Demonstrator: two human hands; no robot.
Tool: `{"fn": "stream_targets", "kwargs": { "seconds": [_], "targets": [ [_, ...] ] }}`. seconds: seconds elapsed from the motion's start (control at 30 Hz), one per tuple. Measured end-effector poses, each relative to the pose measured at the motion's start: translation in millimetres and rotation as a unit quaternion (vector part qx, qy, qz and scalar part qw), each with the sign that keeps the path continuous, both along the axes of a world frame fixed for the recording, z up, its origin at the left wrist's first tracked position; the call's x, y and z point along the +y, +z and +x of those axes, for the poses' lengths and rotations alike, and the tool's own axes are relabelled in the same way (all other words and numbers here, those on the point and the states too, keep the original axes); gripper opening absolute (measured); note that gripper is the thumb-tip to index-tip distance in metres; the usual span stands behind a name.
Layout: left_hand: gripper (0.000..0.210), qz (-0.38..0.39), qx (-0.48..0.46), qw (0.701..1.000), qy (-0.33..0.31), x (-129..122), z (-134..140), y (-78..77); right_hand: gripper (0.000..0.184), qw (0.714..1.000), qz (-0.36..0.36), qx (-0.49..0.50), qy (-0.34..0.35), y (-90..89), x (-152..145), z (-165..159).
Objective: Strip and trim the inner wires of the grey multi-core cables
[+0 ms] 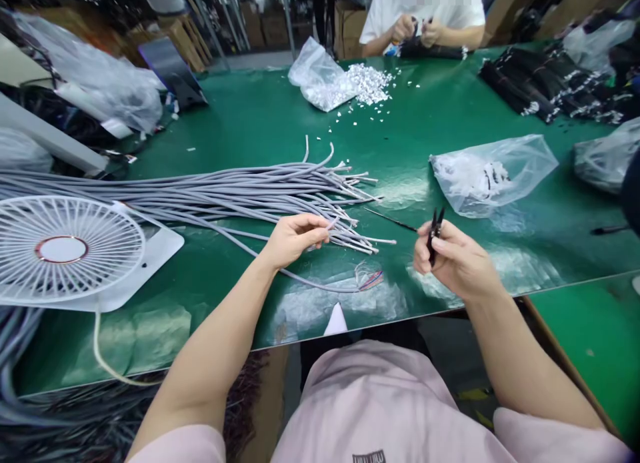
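Observation:
My left hand (300,240) is closed, with thumb and forefinger pinching the pale end of a grey cable (333,224) above the bundle. Closed around a small black two-pronged hand tool (434,236), my right hand (457,256) holds it with its prongs up and apart; its exact kind is unclear. A thin dark rod (390,218) reaches from near the right fingers toward the cable ends. The bundle of grey cables (240,190) lies from the left to between my hands. Nearer me, one stripped cable (325,287) ends in fanned coloured wires (371,280).
A white fan (115,250) stands at left on the green table (240,116). Bags of small white parts lie at right (480,176) and far middle (320,83). Black cable bundles (545,83) lie far right. Across the table, a person in a white shirt (380,10) handles black cables.

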State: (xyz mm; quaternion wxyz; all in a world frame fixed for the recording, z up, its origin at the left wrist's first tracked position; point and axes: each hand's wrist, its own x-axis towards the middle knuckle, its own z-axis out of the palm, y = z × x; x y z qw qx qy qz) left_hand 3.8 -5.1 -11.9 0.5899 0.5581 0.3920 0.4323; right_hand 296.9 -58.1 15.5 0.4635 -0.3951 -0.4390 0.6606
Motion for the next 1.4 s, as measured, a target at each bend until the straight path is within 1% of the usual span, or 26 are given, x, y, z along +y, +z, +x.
{"fn": "stream_targets", "kwargs": {
  "seconds": [0.07, 0.2, 0.27, 0.33, 0.4, 0.5, 0.7, 0.83, 1.03, 1.23, 1.3, 1.33, 1.37, 1.4],
  "targets": [
    [0.028, -0.005, 0.027, 1.0, -0.008, -1.1, 2.0, 0.4, 0.021, 0.999, -0.009, -0.002, 0.033, 2.1, -1.6, -18.1],
    [0.032, 0.005, 0.06, 0.998, -0.025, -4.1, 4.1, 3.7, 0.017, 0.987, -0.011, -0.063, 0.148, 2.3, -1.1, -48.7],
    [0.035, 0.009, 0.064, 0.997, -0.034, -5.1, 4.0, 5.5, 0.013, 0.983, -0.01, -0.08, 0.162, 1.0, 0.5, -61.4],
    [0.036, 0.013, 0.065, 0.997, -0.04, -5.4, 3.4, 6.7, 0.012, 0.985, -0.01, -0.091, 0.146, -0.8, 2.3, -72.4],
    [0.037, 0.02, 0.068, 0.996, -0.045, -5.2, 2.7, 7.6, 0.016, 0.987, -0.007, -0.097, 0.128, -2.3, 3.9, -80.8],
    [0.038, 0.029, 0.075, 0.996, -0.049, -4.8, 2.5, 9.4, 0.022, 0.987, -0.003, -0.103, 0.121, -2.8, 5.7, -88.2],
    [0.039, 0.038, 0.081, 0.995, -0.047, -5.2, 4.2, 12.5, 0.023, 0.989, -0.014, -0.107, 0.105, -2.7, 7.6, -91.2],
    [0.039, 0.038, 0.082, 0.995, -0.051, -5.1, 3.6, 10.9, 0.023, 0.989, -0.013, -0.101, 0.104, -5.2, 8.6, -91.6],
    [0.038, 0.031, 0.103, 0.992, -0.068, -5.3, 4.0, 6.2, 0.02, 0.995, 0.005, -0.077, 0.056, -5.0, 13.2, -89.9],
    [0.04, 0.03, 0.099, 0.993, -0.05, -4.8, 4.6, 6.9, 0.022, 0.989, -0.001, -0.101, 0.104, -5.6, 9.7, -88.3],
    [0.04, 0.03, 0.102, 0.993, -0.05, -4.8, 4.7, 7.8, 0.023, 0.987, 0.015, -0.124, 0.098, -6.1, 8.4, -87.7],
    [0.04, 0.03, 0.104, 0.993, -0.052, -4.9, 4.7, 8.2, 0.022, 0.984, 0.041, -0.152, 0.078, -6.0, 8.7, -87.0],
    [0.04, 0.03, 0.108, 0.992, -0.055, -4.9, 4.8, 8.6, 0.021, 0.977, 0.081, -0.192, 0.05, -5.9, 9.8, -86.2],
    [0.039, 0.03, 0.112, 0.992, -0.058, -5.0, 5.0, 8.8, 0.02, 0.961, 0.135, -0.243, 0.017, -5.6, 11.7, -85.0]
  ]
}}
